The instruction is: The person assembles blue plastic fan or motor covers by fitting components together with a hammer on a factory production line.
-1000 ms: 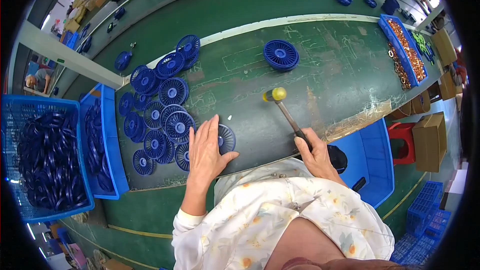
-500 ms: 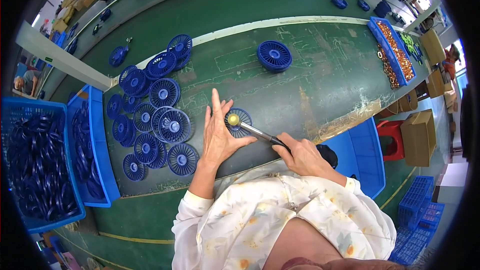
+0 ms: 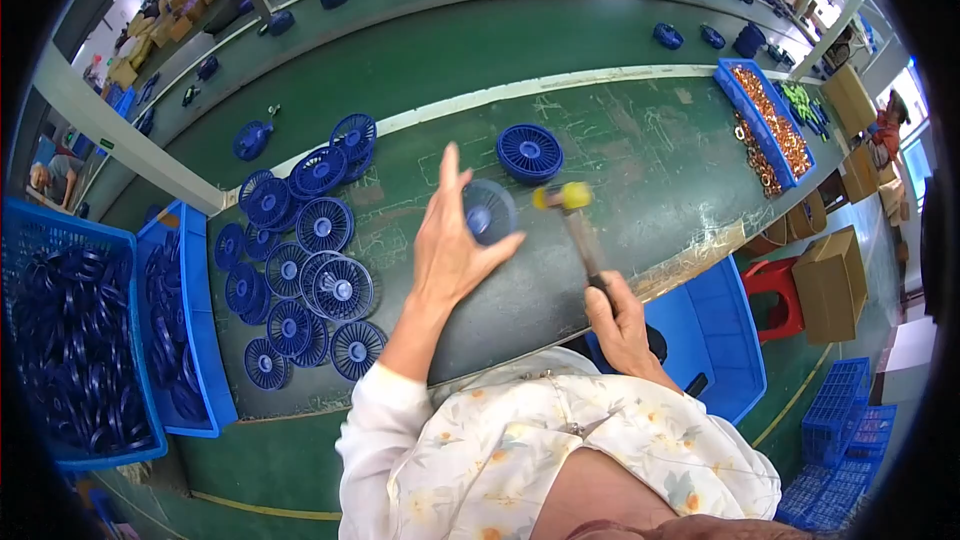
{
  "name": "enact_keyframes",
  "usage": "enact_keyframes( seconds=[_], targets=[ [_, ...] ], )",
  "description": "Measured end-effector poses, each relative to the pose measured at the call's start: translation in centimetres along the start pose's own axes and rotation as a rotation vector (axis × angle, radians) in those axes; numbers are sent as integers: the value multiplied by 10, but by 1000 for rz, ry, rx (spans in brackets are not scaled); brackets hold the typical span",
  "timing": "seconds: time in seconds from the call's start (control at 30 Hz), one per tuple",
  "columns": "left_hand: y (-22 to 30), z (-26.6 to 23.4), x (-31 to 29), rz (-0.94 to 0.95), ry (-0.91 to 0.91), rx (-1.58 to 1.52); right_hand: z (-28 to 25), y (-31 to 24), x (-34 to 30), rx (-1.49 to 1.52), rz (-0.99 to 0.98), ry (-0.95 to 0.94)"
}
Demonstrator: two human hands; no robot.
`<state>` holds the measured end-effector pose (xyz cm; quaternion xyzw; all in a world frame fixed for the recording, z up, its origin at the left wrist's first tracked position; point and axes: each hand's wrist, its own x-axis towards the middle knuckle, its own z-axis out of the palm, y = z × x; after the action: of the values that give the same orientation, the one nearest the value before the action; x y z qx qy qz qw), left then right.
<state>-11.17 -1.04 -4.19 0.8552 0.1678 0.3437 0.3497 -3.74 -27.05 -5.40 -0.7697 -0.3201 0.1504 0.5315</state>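
Closest to me is the person's floral sleeve, and from it the right hand (image 3: 622, 325) comes up over the near edge of the green workbench (image 3: 640, 150), fist closed round the dark handle of a small mallet (image 3: 575, 225). The handle slants up and away from the hand, and the yellow head hangs above the bench top, just right of the part in the other hand.

The left hand (image 3: 450, 250) is raised over the middle of the bench, fingers spread and upright, the thumb reaching right. It grips a round blue fan grille (image 3: 488, 212) by its edge between thumb and fingers, lifted off the surface and turned partly on its side. The grille and the mallet head are close, though I cannot tell whether they touch.

Beyond the left forearm, toward the bench's left end, a spread of loose blue grilles (image 3: 305, 270) lies flat, overlapping one another from the near edge back to the far one. Off that left end stand two blue crates (image 3: 215, 380) filled with dark blue rings.

Farther back, near the bench's far edge and behind the mallet head, sits a short stack of grilles (image 3: 530, 153). At the far right corner a long blue tray (image 3: 752, 128) holds copper-coloured rings. Behind the bench's pale far edge runs a green conveyor (image 3: 450, 50) carrying a few scattered blue parts.
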Motion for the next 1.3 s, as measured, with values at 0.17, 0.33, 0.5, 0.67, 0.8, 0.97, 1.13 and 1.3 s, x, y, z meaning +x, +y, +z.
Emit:
enact_keyframes(
  seconds=[0.17,0.33,0.5,0.67,0.8,0.97,1.13,1.3],
  targets=[
    [-6,48,77,96,51,68,-4,17,-9,142,167,31],
    [-20,65,75,153,84,234,-9,18,-28,168,208,76],
    [-3,-46,-8,-54,111,516,-9,22,-22,212,236,57],
    [-42,-110,-96,-496,103,733,7,30,-9,146,189,-33],
    [-55,-103,-100,-388,157,650,22,18,-6,114,147,-110],
    [-42,-68,-74,-139,130,480,22,3,-12,71,80,-94],
    [-13,-20,-55,64,-52,277,17,8,-17,48,70,-6],
    [-12,16,-56,9,-189,117,9,0,-16,-42,94,-5]
  ],
)
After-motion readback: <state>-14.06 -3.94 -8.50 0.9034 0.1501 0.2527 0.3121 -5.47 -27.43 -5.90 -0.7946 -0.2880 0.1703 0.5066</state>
